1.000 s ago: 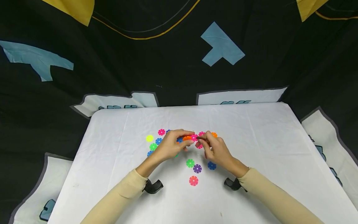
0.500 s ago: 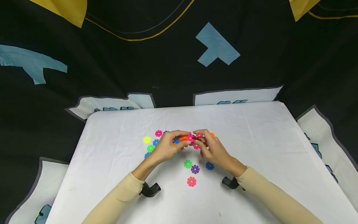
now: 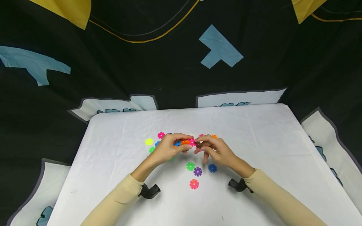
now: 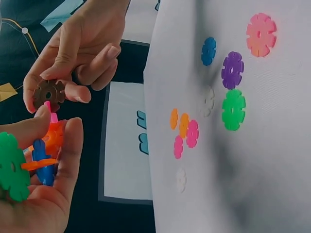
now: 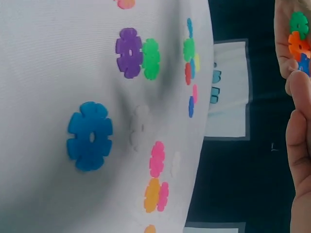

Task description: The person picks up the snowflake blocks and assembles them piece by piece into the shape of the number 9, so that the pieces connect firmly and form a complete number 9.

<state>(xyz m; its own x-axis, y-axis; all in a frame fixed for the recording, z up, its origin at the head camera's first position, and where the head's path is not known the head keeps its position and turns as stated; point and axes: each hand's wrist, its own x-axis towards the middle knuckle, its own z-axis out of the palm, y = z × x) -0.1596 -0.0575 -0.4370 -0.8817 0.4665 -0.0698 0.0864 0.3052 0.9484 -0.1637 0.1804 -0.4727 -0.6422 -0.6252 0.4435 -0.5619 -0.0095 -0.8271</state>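
Note:
My left hand (image 3: 165, 150) grips a short chain of interlocked, notched plastic discs above the table. In the left wrist view the chain runs from a green disc (image 4: 14, 182) through orange and a blue disc (image 4: 43, 172) to an orange disc (image 4: 55, 138), ending in a pink disc (image 4: 53, 115) seen edge-on. Thumb and fingers of my right hand (image 3: 223, 152) pinch a brown disc (image 4: 41, 98), whose lower rim is right at the pink one. Only part of the chain shows in the right wrist view, where fingers cover the brown disc.
Loose discs lie on the white-covered table (image 3: 254, 188): purple (image 3: 197, 171), green (image 3: 190, 166), blue (image 3: 212, 168) and coral (image 3: 194, 184) nearer the body. More lie behind the hands, including a yellow disc (image 3: 149, 142). A black curtain (image 3: 175, 75) hangs beyond.
My right hand's fingers have shifted their hold on the brown disc beside the chain's pink end. The left hand keeps its hold, and the head view has shifted slightly.

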